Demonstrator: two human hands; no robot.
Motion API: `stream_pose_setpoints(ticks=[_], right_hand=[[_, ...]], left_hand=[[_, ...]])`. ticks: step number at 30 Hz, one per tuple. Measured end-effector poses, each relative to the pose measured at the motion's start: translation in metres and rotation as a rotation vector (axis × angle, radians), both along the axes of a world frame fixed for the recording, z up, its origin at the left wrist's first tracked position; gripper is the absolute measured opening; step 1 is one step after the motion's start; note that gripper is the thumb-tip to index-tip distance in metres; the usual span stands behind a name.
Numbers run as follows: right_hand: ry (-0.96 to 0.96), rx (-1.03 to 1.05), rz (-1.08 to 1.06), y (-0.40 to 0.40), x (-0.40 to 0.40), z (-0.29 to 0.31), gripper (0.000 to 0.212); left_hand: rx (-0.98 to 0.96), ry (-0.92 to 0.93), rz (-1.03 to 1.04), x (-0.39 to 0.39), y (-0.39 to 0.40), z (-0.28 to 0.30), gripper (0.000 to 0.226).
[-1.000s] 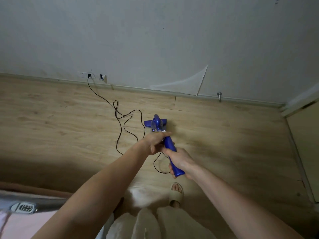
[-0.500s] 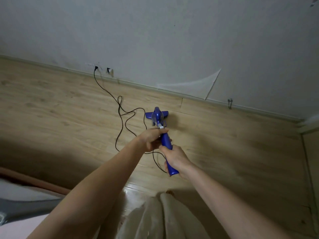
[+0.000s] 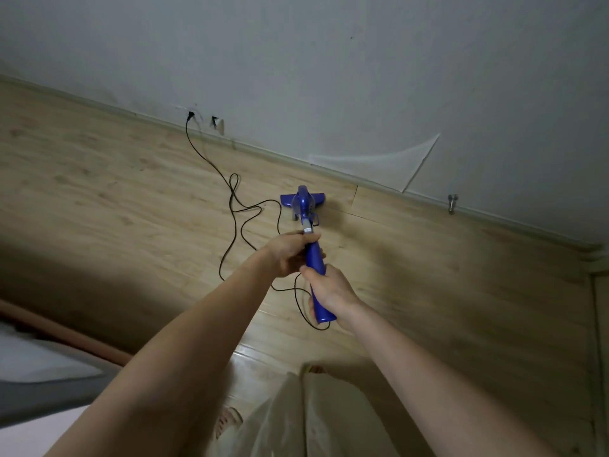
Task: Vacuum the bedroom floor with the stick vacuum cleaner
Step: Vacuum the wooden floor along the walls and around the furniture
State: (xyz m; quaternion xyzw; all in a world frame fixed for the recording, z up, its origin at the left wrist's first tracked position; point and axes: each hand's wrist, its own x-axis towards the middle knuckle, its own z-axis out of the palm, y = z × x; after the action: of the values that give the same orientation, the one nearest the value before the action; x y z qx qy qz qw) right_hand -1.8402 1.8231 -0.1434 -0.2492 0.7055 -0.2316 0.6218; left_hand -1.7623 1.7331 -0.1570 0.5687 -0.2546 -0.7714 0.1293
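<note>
A blue stick vacuum cleaner (image 3: 304, 206) stands on the wooden floor (image 3: 99, 192), its flat head close to the baseboard. My left hand (image 3: 290, 255) grips the upper part of the blue handle, just below the grey collar. My right hand (image 3: 331, 288) grips the handle lower down, near its end. The black power cord (image 3: 232, 206) runs in loops across the floor from the handle's end to a wall socket (image 3: 190, 116).
A grey wall (image 3: 329, 61) with a peeling patch (image 3: 379, 163) stands ahead. A metal door stop (image 3: 452, 202) sits at the baseboard on the right. A bed edge (image 3: 49, 364) lies at lower left. My legs and a slippered foot (image 3: 227, 423) are below.
The view has tilted and shifted left, so the wall line now slants. The vacuum head has moved forward, closer to the baseboard. Both hands keep their grip on the handle.
</note>
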Motion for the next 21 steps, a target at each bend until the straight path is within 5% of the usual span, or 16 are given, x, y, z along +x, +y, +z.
stream_pose_setpoints(ticks=[21], right_hand=[[0.043, 0.011, 0.065, 0.011, -0.019, -0.019, 0.033]], left_hand=[[0.016, -0.04, 0.012, -0.015, 0.01, -0.013, 0.034]])
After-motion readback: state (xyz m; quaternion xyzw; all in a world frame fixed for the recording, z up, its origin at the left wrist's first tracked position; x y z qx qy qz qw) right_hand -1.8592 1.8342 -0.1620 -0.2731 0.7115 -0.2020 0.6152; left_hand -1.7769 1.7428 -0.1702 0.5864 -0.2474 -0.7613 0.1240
